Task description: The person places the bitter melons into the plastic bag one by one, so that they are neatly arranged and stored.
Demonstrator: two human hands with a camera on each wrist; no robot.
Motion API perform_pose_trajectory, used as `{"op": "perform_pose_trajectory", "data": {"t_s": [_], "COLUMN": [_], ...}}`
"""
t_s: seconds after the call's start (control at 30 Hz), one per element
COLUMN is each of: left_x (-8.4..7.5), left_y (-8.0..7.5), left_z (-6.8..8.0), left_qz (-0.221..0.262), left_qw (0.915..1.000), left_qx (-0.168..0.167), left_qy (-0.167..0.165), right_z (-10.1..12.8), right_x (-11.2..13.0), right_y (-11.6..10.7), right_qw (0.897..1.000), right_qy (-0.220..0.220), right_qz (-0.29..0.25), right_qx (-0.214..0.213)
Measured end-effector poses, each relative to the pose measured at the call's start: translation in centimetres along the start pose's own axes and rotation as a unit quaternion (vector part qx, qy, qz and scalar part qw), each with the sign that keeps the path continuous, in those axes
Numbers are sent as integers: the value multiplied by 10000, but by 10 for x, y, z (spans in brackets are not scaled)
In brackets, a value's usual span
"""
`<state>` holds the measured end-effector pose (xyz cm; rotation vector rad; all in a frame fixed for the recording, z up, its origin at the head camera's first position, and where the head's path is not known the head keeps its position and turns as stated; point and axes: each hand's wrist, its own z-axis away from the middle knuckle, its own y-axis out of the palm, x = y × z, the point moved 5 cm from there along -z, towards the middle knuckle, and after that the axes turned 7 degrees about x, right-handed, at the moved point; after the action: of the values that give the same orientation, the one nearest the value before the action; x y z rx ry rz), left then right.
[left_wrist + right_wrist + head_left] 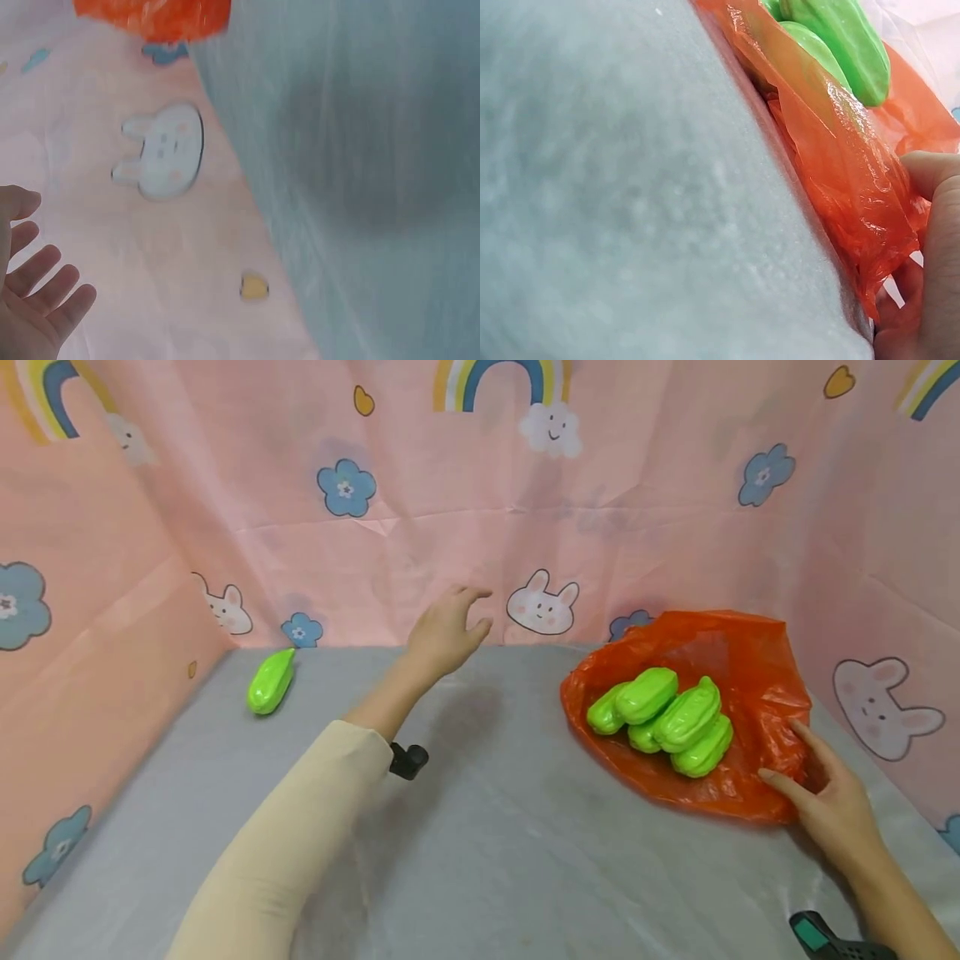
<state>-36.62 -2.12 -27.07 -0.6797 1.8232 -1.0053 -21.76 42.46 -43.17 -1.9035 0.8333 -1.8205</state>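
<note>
A red plastic bag (750, 685) lies with its mouth spread wide at the right of the table. Heaped inside it are several glossy, bright green, ridged, pod-shaped pieces (688, 717), like toy fruit or vegetables. My right hand (840, 802) grips the bag's right end, thumb on the near side and fingers partly hidden behind the plastic (870, 217). Over the middle of the table my left hand (447, 631) hovers with nothing in it, fingers loosely bent. One more green pod-shaped piece (272, 682) lies alone at the far left, well away from that hand.
The grey table (480, 827) is enclosed by pink cloth walls (450, 543) printed with rabbits, flowers and rainbows. The bag's far side reaches the back wall. A dark strapped device (408, 761) sits at the left wrist, another (832, 939) at the right.
</note>
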Motion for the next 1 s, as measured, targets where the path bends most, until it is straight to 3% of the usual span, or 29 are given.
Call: {"op": "perform_pose_trajectory", "data": {"t_s": [0.27, 0.5, 0.67, 1.0], "left_x": [46, 88, 109, 150], "left_y": [-44, -74, -84, -89], "left_z": [12, 18, 25, 43], "left_qz": [-51, -455, -513, -409], "left_qw": [9988, 9945, 9925, 9886], "left_qx": [-240, -360, -299, -273], "left_qy": [-431, -873, -1066, -1424], "right_z": [0, 2, 2, 1], "right_x": [3, 0, -2, -3], "right_y": [-1, -1, -1, -1], "right_qw": [9998, 9998, 9998, 9998], "right_qy": [-151, 145, 176, 138], "right_qz": [-63, 8, 14, 85], "right_qx": [-131, -136, -135, -126]}}
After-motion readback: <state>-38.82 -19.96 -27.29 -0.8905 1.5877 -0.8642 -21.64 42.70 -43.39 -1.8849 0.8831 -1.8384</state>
